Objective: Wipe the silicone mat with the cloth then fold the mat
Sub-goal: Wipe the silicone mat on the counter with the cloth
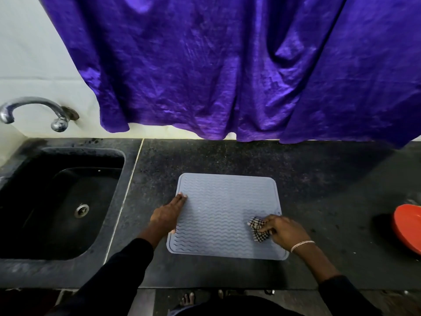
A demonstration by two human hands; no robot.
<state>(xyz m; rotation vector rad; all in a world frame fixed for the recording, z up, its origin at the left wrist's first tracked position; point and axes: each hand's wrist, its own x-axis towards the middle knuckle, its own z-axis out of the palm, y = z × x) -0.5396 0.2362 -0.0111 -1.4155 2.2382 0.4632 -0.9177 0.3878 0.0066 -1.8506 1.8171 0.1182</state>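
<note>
A pale blue silicone mat (224,208) with wavy ridges lies flat on the black stone counter (319,179). My left hand (168,215) rests on the mat's left edge with straight fingers pressing it down. My right hand (283,230) grips a bunched black-and-white checked cloth (258,228) and holds it against the mat near its right edge, toward the near corner.
A black sink (66,199) with a chrome tap (34,110) lies to the left. A red bowl (409,229) sits at the counter's right edge. A purple curtain (227,65) hangs behind the counter. The counter's front edge runs just below the mat.
</note>
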